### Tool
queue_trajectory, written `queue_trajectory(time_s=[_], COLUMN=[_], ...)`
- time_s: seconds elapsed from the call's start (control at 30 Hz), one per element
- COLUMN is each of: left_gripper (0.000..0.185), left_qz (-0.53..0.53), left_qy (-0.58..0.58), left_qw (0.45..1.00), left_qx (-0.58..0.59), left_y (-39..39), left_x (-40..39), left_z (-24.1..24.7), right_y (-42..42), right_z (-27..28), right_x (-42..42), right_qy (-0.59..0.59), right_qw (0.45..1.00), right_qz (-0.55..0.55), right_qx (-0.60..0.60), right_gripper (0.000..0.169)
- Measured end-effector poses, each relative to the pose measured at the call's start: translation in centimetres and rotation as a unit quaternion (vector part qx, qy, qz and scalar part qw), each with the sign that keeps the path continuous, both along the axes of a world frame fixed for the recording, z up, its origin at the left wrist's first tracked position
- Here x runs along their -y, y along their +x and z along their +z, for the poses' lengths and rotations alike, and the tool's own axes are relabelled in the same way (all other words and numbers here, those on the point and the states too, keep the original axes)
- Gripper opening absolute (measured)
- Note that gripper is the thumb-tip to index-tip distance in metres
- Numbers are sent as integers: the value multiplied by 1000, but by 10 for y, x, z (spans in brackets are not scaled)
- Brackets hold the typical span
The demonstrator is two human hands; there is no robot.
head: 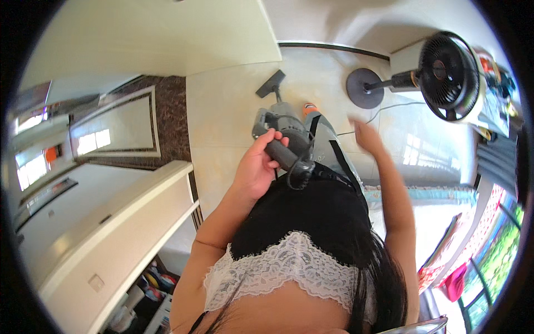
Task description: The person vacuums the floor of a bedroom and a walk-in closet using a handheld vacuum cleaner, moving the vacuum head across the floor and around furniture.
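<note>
My left hand (pixel 259 165) is wrapped around the dark grey handle of a stick vacuum cleaner (pixel 288 119), held in front of my waist. The vacuum's flat floor head (pixel 270 83) points away from me, low over or on the tiles; contact is hard to judge. A coiled dark cord or strap (pixel 301 173) hangs at the near end of the handle. My right hand (pixel 366 135) is blurred, out to the right beside my leg. Nothing shows in it, and its finger pose is unclear. A thin cable (pixel 381 109) passes close behind it in the picture.
A black pedestal fan (pixel 448 75) stands on a round base (pixel 365 88) at the far right. An off-white door or panel (pixel 158 37) rises at the far left. The doorway has a dark marbled threshold (pixel 173 117). To the right is a bed (pixel 409 213) by a window.
</note>
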State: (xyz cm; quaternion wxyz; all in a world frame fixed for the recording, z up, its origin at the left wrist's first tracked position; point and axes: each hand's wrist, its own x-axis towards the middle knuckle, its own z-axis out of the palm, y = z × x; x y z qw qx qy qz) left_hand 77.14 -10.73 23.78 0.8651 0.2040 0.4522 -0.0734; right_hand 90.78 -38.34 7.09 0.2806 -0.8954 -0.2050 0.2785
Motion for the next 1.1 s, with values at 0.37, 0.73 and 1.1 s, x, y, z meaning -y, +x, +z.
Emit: queue_trajectory(time_s=[0.37,0.73,1.1], left_gripper=[9,10,16], left_qz=[-146,-84,-115], left_qy=[34,90,215], left_qw=[989,990,962], left_qx=[-16,-64,-125], left_y=[55,101,88], left_x=[53,175,289], left_z=[-6,-51,-34], right_y=[-365,-282,-114], right_z=[-47,-130,-111], right_x=[262,370,600], right_qy=[-53,136,-24], right_qw=[782,785,852], right_qz=[-552,-515,-466], right_qx=[-284,-315,-239], right_gripper=[32,28,33])
